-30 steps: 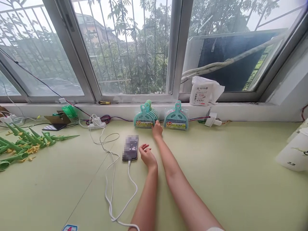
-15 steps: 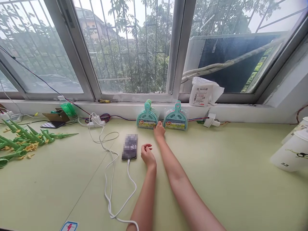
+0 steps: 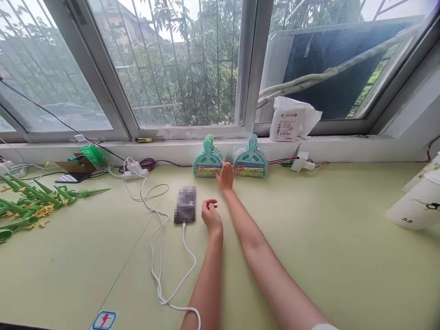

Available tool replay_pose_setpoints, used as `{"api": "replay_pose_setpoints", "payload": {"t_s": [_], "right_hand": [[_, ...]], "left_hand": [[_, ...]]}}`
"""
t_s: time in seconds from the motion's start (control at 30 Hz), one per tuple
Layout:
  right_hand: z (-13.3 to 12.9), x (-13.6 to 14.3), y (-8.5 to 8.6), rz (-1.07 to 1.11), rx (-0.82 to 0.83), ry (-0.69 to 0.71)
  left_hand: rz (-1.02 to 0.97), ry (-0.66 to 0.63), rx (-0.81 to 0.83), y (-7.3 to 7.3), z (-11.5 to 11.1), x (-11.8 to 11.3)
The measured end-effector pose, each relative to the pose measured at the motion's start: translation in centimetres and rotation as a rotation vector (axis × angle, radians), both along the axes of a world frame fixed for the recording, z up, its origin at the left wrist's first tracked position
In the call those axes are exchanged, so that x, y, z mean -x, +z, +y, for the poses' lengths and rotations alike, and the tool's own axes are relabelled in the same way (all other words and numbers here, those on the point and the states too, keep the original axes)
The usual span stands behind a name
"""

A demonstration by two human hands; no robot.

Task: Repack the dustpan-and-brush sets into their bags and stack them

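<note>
Two stacks of small teal dustpan-and-brush sets in clear wrapping stand upright against the wall under the window: a left stack [image 3: 208,158] and a right stack [image 3: 250,158]. My right hand [image 3: 226,178] reaches into the gap between them. Its fingers are extended and lie against the right edge of the left stack; I see no set held in it. Nearer to me, my left hand [image 3: 211,215] hovers or rests over the table with loosely bent fingers and nothing visible in it. Left of that hand lies a phone [image 3: 185,205] with a white charging cable [image 3: 188,247] plugged in.
Green pointed plastic pieces [image 3: 30,201] are piled on the table's left. A power strip [image 3: 135,169] and cords run along the wall. A wrapped white package [image 3: 292,120] sits on the sill, near a yellow cutter [image 3: 143,140]. White bottles [image 3: 417,206] stand at the right.
My right hand's fingers have gone from a closed pose to stretched out along the left stack's edge. The left hand has barely moved. The camera view has tilted slightly downward.
</note>
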State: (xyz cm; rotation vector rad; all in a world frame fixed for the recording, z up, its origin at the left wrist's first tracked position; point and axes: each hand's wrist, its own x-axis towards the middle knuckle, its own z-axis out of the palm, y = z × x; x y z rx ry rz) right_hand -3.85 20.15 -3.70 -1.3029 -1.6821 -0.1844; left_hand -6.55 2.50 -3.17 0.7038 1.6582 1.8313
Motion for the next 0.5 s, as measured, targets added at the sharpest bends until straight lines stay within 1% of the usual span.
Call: {"api": "replay_pose_setpoints", "payload": {"t_s": [0.07, 0.13, 0.2, 0.27, 0.3, 0.33, 0.37, 0.43, 0.5], "right_hand": [[0.0, -0.3, 0.3, 0.105, -0.022, -0.03], [0.4, -1.6, 0.5, 0.249, -0.052, -0.131], [1.0, -4.3, 0.6, 0.372, -0.07, -0.283], [1.7, -8.0, 0.2, 0.482, -0.04, -0.472], [2.1, -10.0, -0.1, 0.521, 0.013, -0.546], [2.4, -11.8, -0.4, 0.548, 0.096, -0.585], [2.6, -13.4, -0.7, 0.561, 0.186, -0.585], [2.9, -15.9, -1.2, 0.553, 0.308, -0.558], [2.9, -17.1, -1.6, 0.544, 0.354, -0.545]], "left_hand": [[-0.005, -0.003, 0.01, 0.1, 0.0, 0.0], [-0.008, -0.009, 0.013, 0.1, 0.0, 0.0], [-0.01, -0.016, 0.013, 0.0, 0.1, 0.1], [-0.004, -0.024, 0.011, -0.1, 0.3, 0.0], [0.001, -0.027, 0.013, -0.1, 0.3, 0.0], [0.006, -0.029, 0.015, -0.2, 0.4, 0.0], [0.012, -0.031, 0.016, -0.2, 0.4, 0.0], [0.016, -0.035, 0.017, -0.2, 0.5, 0.0], [0.008, -0.051, 0.008, -0.2, 0.5, 0.0]]}}
